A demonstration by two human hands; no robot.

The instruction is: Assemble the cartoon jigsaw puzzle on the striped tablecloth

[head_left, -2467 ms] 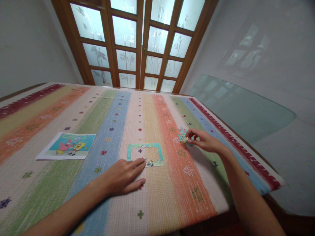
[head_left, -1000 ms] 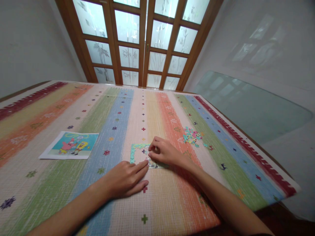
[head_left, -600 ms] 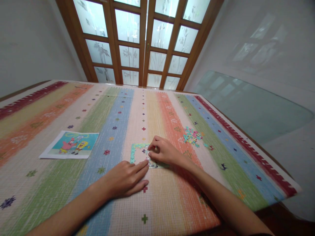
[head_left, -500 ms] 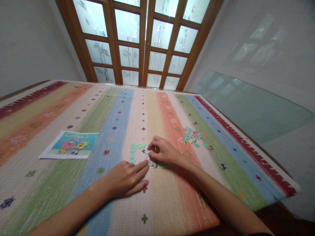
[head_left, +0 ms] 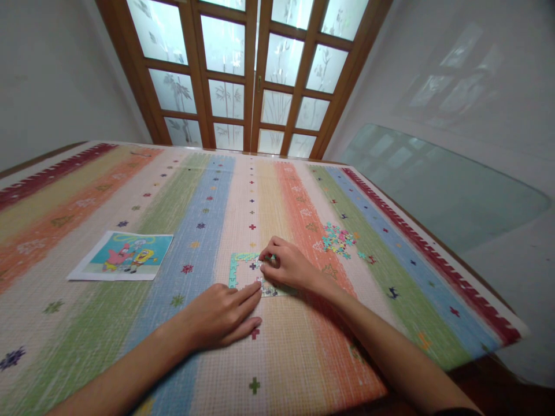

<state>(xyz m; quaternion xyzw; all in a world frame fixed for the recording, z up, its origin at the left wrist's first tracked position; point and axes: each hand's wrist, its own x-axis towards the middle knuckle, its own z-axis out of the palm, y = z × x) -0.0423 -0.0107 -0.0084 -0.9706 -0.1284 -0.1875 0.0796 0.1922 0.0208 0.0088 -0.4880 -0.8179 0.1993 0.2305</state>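
Note:
A partly joined jigsaw puzzle (head_left: pixel 233 271) lies on the striped tablecloth, its turquoise border showing along the left and top. My left hand (head_left: pixel 225 312) rests flat with fingers stretched out, its fingertips on the lower edge of the puzzle. Over the puzzle's right side, my right hand (head_left: pixel 284 263) pinches a small puzzle piece (head_left: pixel 259 263) between thumb and forefinger. Part of the puzzle is hidden beneath both hands. To the right, a loose pile of puzzle pieces (head_left: pixel 338 240) in turquoise, pink and yellow is spread on the cloth.
A printed cartoon picture (head_left: pixel 125 256) on white paper lies at the left. The striped tablecloth (head_left: pixel 182 358) covers the table, whose right edge runs down toward the front. Wooden doors (head_left: pixel 251 75) with frosted panes stand behind the table, between pale walls.
My right hand has shifted very slightly while keeping its pinch over the puzzle. The left hand stays in place, and the loose pieces look the same.

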